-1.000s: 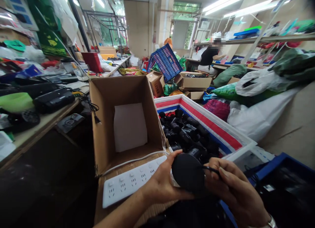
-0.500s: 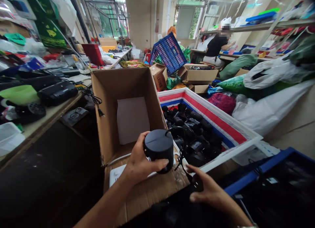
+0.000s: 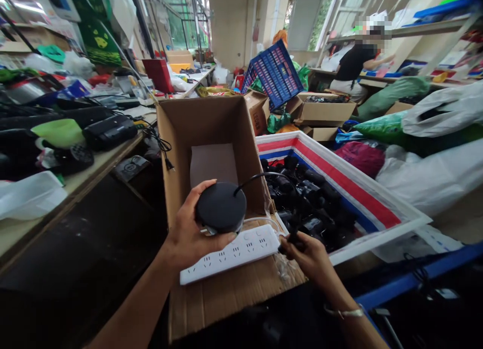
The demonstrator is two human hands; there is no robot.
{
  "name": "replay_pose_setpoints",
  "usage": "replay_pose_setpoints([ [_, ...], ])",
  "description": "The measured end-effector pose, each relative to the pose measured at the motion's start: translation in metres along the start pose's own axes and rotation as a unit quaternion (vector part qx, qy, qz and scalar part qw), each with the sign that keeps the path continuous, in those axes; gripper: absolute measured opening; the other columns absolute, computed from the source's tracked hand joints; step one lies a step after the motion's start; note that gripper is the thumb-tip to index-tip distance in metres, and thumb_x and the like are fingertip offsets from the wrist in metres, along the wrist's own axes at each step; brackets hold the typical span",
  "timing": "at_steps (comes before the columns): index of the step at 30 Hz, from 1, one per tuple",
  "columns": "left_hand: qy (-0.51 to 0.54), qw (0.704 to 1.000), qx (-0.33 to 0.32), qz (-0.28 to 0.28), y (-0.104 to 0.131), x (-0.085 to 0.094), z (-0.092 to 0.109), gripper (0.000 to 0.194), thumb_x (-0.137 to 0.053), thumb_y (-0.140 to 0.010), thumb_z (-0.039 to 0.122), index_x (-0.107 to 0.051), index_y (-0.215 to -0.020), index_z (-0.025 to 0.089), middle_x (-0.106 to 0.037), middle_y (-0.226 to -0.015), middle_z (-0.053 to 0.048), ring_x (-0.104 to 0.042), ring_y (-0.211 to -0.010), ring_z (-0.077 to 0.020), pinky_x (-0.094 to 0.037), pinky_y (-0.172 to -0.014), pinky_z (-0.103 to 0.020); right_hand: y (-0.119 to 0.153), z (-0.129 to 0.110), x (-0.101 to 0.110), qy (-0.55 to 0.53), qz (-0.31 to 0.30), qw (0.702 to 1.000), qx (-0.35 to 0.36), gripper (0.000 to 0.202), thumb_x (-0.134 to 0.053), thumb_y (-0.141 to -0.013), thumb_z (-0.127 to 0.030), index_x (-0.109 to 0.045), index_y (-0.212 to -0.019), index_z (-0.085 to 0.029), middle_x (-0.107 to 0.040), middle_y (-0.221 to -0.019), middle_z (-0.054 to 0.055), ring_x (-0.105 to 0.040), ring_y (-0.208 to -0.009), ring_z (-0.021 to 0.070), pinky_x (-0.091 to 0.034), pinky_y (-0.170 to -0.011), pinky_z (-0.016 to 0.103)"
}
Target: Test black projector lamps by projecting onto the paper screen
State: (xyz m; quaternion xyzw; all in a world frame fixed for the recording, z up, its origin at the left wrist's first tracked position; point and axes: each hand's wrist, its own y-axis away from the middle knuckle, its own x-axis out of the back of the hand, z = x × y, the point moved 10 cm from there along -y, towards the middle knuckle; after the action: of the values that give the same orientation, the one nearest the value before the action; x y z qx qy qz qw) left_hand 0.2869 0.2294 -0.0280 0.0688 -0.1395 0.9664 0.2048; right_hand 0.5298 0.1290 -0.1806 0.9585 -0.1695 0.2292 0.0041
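Head view now, and the left hand [image 3: 188,233] has its fingers curved wide round the black round device [image 3: 221,207], up over the white power strip [image 3: 230,254], in front of the open carton [image 3: 169,158]! The right hand [image 3: 311,256] pinches the bunched end of its black cord [image 3: 277,174], fingers nearly closed. Looks like a rigid shell, fairly light, perhaps slick on that smooth top, so the sides are the place to grip. The cord seems bendy, its entry point the delicate spot: best not to hang weight there!

Underside of black device [image 3: 221,207] hidden, cord end [image 3: 295,234] unclear at right fingers [image 3: 310,244], blue crate [image 3: 415,282] cut off
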Motion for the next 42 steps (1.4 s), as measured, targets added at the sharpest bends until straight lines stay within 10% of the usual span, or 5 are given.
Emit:
replay_pose_setpoints([
  [19,0.02,0.999,0.031,0.033,-0.01,0.026,-0.073,0.084,-0.082,-0.054,0.024,-0.037,-0.125,0.02,-0.05,-0.119,-0.011,-0.057,-0.103,-0.0257,-0.052,-0.085,-0.039,-0.021,-0.002,-0.054,0.117,0.014,0.991,0.064,0.022,-0.058,-0.083,-0.042,-0.058,-0.079,-0.02,-0.062,-0.077,0.005,-0.057,-0.07,0.0202,-0.044,-0.064,0.03],
  [33,-0.158,0.967,-0.182,0.077,-0.042,0.042,-0.004,0.074,-0.079,-0.06,0.021,-0.038,-0.121,0.018,-0.052,-0.119,-0.01,-0.053,-0.109,-0.0226,-0.041,-0.098,-0.039,-0.013,0.003,-0.055,0.153,0.065,0.982,0.085,0.025,-0.049,-0.087,-0.044,-0.051,-0.072,-0.024,-0.056,-0.07,0.002,-0.054,-0.061,0.02,-0.044,-0.057,0.032],
  [42,-0.159,0.966,-0.196,0.05,-0.018,0.032,-0.005,0.081,-0.075,-0.061,0.009,-0.033,-0.127,0.025,-0.047,-0.133,-0.012,-0.047,-0.123,-0.0289,-0.037,-0.103,-0.046,-0.013,0.024,-0.056,0.172,0.095,0.976,0.099,0.035,-0.048,-0.084,-0.056,-0.06,-0.075,-0.025,-0.064,-0.072,0.006,-0.061,-0.06,0.0222,-0.048,-0.049,0.031],
])
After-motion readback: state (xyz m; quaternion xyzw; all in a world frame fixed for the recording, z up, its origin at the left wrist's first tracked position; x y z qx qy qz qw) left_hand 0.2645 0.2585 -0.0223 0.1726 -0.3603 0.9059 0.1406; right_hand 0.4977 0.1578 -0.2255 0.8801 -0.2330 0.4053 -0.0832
